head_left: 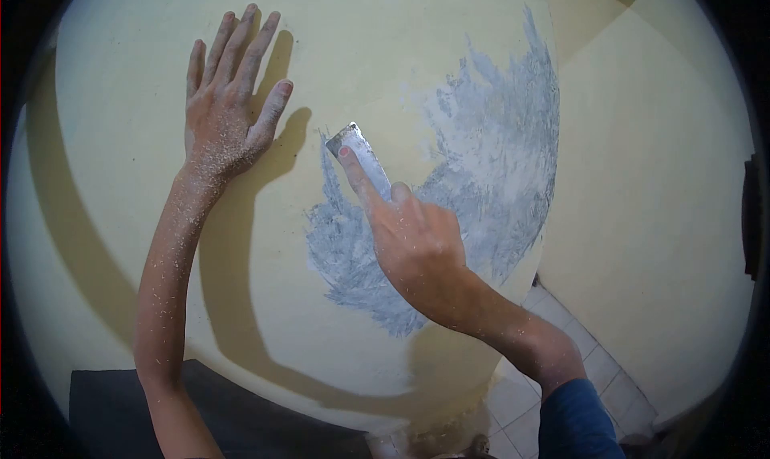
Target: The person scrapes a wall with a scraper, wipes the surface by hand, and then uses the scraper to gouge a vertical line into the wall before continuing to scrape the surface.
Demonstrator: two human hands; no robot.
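My right hand [421, 238] grips a metal scraper [369, 164], its index finger stretched along the blade. The blade's far end lies at the upper edge of a scraped grey patch [341, 246] on the pale yellow wall [353, 50]. Up and to the left, my left hand [228, 110] rests against the wall with fingers spread and holds nothing. White flakes and dust coat that hand and forearm. The scraper's handle is hidden inside my right hand.
To the right spreads a larger scraped grey-white area [497, 146], reaching the wall's corner edge. Beyond it stands another yellow wall [658, 178]. Below are floor tiles [529, 411] and a dark flat surface [200, 415] at lower left.
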